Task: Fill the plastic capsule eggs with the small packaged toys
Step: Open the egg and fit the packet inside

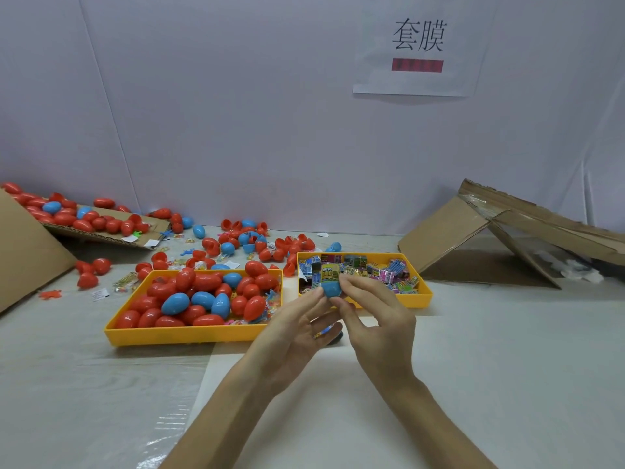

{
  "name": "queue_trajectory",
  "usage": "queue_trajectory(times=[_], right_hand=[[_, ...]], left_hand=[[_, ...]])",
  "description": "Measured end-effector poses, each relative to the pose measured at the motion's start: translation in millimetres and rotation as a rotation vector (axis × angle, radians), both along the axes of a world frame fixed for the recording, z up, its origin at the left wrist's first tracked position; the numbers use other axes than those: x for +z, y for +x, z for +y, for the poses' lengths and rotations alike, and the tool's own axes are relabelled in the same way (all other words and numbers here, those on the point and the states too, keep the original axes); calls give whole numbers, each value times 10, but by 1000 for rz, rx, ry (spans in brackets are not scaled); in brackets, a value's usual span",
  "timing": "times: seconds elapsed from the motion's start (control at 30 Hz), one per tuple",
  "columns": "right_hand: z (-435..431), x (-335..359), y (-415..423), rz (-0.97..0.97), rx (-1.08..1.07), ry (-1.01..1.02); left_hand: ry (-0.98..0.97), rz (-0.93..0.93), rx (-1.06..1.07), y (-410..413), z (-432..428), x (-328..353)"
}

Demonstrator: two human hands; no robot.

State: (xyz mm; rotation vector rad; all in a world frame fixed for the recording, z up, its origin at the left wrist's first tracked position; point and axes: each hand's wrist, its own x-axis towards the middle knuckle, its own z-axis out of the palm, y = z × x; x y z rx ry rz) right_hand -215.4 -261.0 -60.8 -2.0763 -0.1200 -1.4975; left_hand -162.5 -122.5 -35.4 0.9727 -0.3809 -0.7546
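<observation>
**Packet upright in the blue half, pinched between both hands**

To the left sat the yellow tray (182, 335) heaped with closed red and blue capsule eggs (203, 299). The left hand (297, 319) pinched the blue capsule half (330, 288) from its left side, and something dark lay under its curled fingers, perhaps the matching half. The toy packet (329, 274) stood in the half, long axis vertical, its top still proud of the rim. The right hand (375, 319) gripped the same half from the right, thumb beneath, a fingertip by the packet. It seemed the hand better placed to press the packet straight down. Just behind lay the packet tray (419, 296).
</observation>
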Motion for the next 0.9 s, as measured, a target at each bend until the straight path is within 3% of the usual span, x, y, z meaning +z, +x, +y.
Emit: queue_trajectory(times=[0.57,0.9], right_hand=[[30,1,-17,49,90,-28],[10,-10,-4,75,89,-102]], left_hand=[[12,73,8,8,23,27],[-99,125,69,15,35,23]])
